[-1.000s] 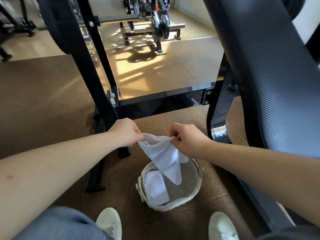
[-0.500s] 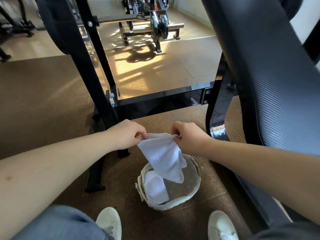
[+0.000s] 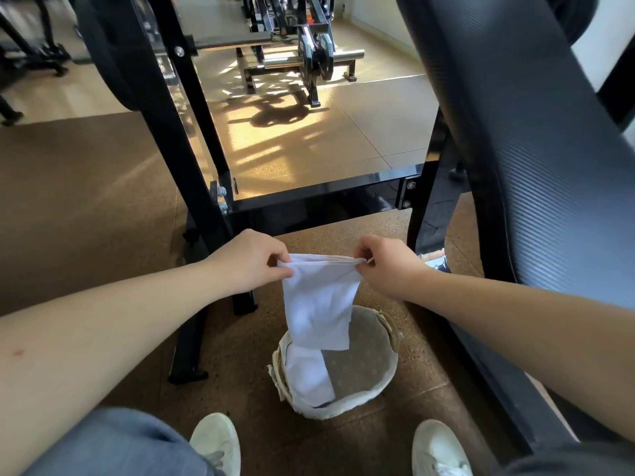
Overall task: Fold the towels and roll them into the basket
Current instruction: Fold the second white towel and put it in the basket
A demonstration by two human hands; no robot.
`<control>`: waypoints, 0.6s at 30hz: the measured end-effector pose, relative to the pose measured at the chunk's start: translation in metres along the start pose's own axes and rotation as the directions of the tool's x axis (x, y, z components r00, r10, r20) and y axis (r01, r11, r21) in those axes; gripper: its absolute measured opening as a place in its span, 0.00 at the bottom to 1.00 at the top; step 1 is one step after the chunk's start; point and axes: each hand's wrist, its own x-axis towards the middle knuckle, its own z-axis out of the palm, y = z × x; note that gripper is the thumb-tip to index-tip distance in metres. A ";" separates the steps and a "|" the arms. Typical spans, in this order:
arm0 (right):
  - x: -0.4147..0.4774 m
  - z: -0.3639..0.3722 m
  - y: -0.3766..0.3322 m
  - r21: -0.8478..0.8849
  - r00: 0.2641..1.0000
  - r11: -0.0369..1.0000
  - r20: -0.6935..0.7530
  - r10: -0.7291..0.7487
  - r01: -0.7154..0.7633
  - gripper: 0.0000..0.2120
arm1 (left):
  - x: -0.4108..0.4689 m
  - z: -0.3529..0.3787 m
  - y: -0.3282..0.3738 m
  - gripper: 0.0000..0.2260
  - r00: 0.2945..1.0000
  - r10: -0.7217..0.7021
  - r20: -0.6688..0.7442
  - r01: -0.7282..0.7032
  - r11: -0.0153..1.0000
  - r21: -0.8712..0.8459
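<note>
**Head view: my left hand [image 3: 251, 261] and right hand [image 3: 385, 266] pinch a white towel [image 3: 319, 304] over the basket [image 3: 388, 365]**

Both sets of fingers are curled tight on the towel's top edge. My left fingers [image 3: 280, 259] grasp the corner at nine o'clock of the cloth, thumb underneath. My right fingers [image 3: 362, 250] pinch the bunched corner at three o'clock. The edge runs nearly level between them, and the towel hangs down in a narrowing sheet. Its lower end dangles above the basket's nine o'clock side.

The basket stands on the floor at six o'clock from my hands, round and lined with pale dotted cloth. A second towel [image 3: 309, 376], also white, lies inside against the wall at nine o'clock.

The floor [image 3: 86, 201] is brown speckled matting, giving way to sunlit tiles at twelve o'clock. A black steel frame [image 3: 309, 201] crosses just beyond my hands. A dark ribbed pad [image 3: 549, 132] slants up at two o'clock, and a weight rack [image 3: 316, 60] stands far off at twelve.

My bare forearms reach in from seven and four o'clock, knuckles up, hands level and apart by the towel's width. My pale shoes [image 3: 216, 441] flank the basket at six.
</note>
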 end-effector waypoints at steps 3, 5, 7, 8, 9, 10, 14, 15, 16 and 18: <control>0.002 0.000 0.001 0.032 1.000 0.999 -0.010 0.018 -0.018 0.01 | 0.002 -0.002 0.000 0.05 0.999 -0.030 -0.031 0.028 0.998 -0.059; 0.004 0.000 0.001 0.047 1.000 0.999 -0.016 0.016 -0.015 0.02 | 0.003 -0.003 -0.001 0.05 0.998 -0.052 -0.024 0.050 0.997 -0.066; 0.004 0.001 0.001 0.054 1.000 0.998 -0.012 0.015 -0.014 0.02 | 0.005 -0.005 -0.002 0.05 0.998 -0.067 -0.020 0.065 0.995 -0.077; 0.004 0.001 0.002 0.055 1.000 0.998 -0.007 0.016 -0.016 0.02 | 0.005 -0.005 -0.003 0.05 0.997 -0.070 -0.018 0.068 0.994 -0.081; 0.004 0.001 0.001 0.054 1.000 0.998 -0.003 0.016 -0.016 0.02 | 0.005 -0.006 -0.003 0.05 0.997 -0.071 -0.014 0.069 0.994 -0.085; 0.004 0.001 0.001 0.054 1.000 0.998 0.000 0.019 -0.018 0.01 | 0.005 -0.007 -0.003 0.05 0.997 -0.070 -0.010 0.069 0.994 -0.083; 0.006 0.002 0.001 0.140 0.996 0.986 0.014 0.085 -0.086 0.03 | 0.004 -0.004 0.000 0.08 0.994 -0.103 -0.019 0.100 0.985 -0.142; 0.006 0.002 0.001 0.193 0.993 0.974 0.026 0.114 -0.116 0.02 | 0.004 -0.003 0.002 0.10 0.993 -0.121 -0.012 0.117 0.975 -0.188; 0.007 0.003 0.001 0.259 0.990 0.955 0.041 0.138 -0.144 0.01 | 0.003 -0.001 0.002 0.14 0.991 -0.136 0.012 0.135 0.964 -0.228; 0.006 0.003 -0.001 0.411 0.981 0.891 0.081 0.173 -0.192 0.02 | 0.003 0.001 0.004 0.16 0.986 -0.151 0.074 0.166 0.948 -0.273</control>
